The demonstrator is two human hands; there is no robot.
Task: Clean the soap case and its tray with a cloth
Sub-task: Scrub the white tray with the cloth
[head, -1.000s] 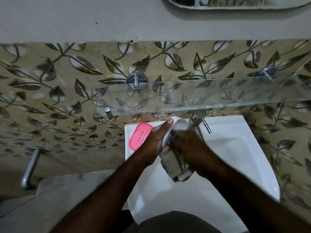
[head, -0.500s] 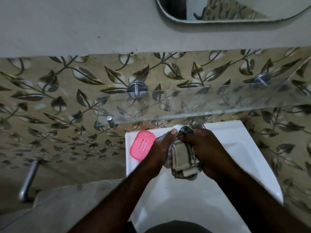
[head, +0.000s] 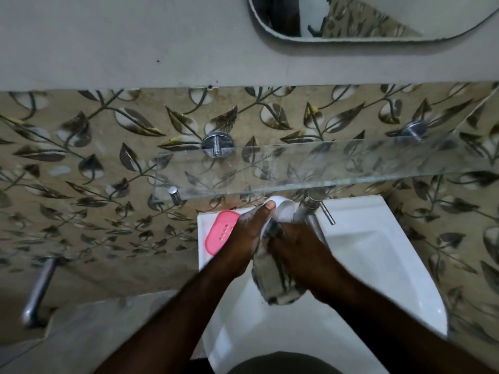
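at the far left a metal bar [head: 37, 290] juts from the leaf-patterned tile wall [head: 81, 163], above a grey ledge [head: 89, 333]. moving right, a chrome mount [head: 217, 145] fixes a clear glass shelf [head: 337, 168] to the tiles, and the shelf runs off toward the right edge. under its left end sits the back left corner of the white sink [head: 378, 252].

the pink slotted tray [head: 220, 230] lies flat on that corner of the sink rim, tilted diagonally, with its right side hidden behind the left hand [head: 248, 236]. the left hand grasps the white soap case [head: 283, 209], its thumb stretched up along the case's near edge; the other fingers are hidden behind it. the case is held up over the back of the sink, just left of the tap, with only its rounded top showing past the thumb.

just right of that, the right hand [head: 299, 249] is clenched round a grey striped cloth [head: 275, 279], pushing the bunched top of it against the case. the rest of the cloth hangs down between the two wrists over the basin. the two hands touch each other at the cloth.

the chrome tap [head: 310, 211] stands behind the right hand, its lever pointing right. above, on the plain grey wall, the lower edge of a mirror [head: 378, 22] shows.
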